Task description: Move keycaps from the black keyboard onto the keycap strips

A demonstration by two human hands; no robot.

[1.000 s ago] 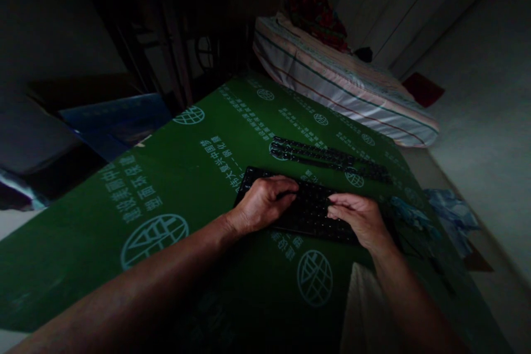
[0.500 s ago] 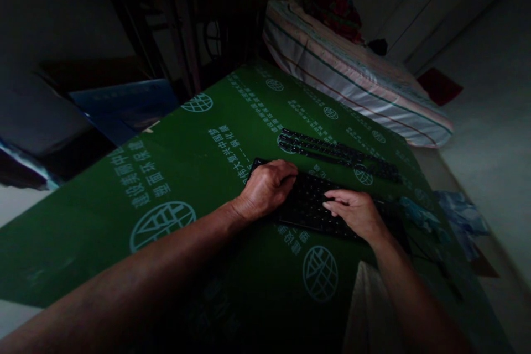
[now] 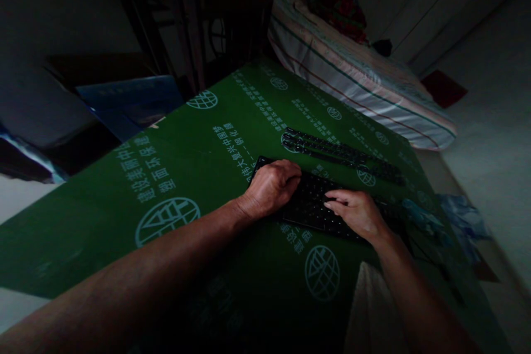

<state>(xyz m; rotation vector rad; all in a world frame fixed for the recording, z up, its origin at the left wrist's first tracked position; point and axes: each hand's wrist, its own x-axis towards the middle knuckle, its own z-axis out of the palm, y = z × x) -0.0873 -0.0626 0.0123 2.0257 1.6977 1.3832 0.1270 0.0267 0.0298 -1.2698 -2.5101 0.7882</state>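
Both left hand (image 3: 272,188), curled, grip hidden, and right hand (image 3: 357,213), narrowly parted, lie over a black keyboard (image 3: 312,200).

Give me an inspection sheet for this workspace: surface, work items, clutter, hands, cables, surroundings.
Surface: green table, printed with pale globes and lettering.
Work items: black keyboard under the hands; black keys in rows beyond it.
Clutter: crumpled bluish plastic toward the table's right edge.
Hands: left hand curled over the keyboard; right hand over its right part; too dark to tell whether either grips anything.
Cables: thin dark cord right of the keyboard; ends unclear.
Surroundings: bed beyond the table; blue panel past its left edge; dim light.
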